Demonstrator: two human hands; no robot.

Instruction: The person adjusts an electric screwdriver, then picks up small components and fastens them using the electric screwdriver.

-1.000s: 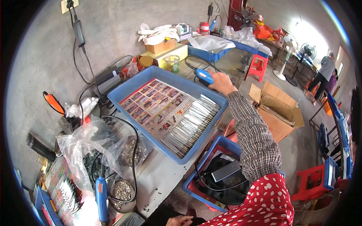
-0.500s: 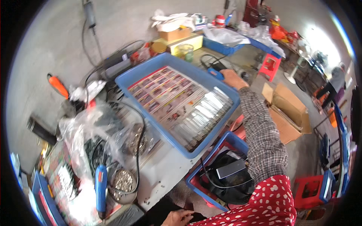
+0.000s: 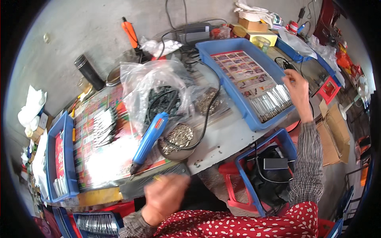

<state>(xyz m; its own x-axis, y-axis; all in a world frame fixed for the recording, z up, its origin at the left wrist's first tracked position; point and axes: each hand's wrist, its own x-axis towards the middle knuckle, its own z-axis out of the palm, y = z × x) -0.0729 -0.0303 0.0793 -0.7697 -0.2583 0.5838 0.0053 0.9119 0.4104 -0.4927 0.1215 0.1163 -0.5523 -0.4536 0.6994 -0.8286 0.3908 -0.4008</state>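
My right hand (image 3: pixel 298 90) is over the right edge of a large blue tray (image 3: pixel 241 106), its fingers loosely bent and apart, with nothing visible in them. Beneath and beside it, a row of shiny metal tubes (image 3: pixel 270 104) lies on the printed sheet in the tray. My left hand (image 3: pixel 166 194), smeared by motion, hovers just in front of the table's near edge; its fingers cannot be made out. Close to it lies a blue electric screwdriver (image 3: pixel 149 139) with a black cord, tip toward me. A round dish (image 3: pixel 178 141) of small metal parts sits beside the screwdriver.
Dark parts fill a clear plastic bag (image 3: pixel 158 93) behind the screwdriver. Slim metal pieces (image 3: pixel 105 126) lie on the printed table cover. A narrow blue tray (image 3: pixel 61 158) stands left. Below right, a blue bin (image 3: pixel 246 174) holds a black bag, near a cardboard box (image 3: pixel 333 135).
My view has swung left. My right hand has left the blue object at the tray's far right corner and come back to the metal tubes. My left hand has risen from my lap.
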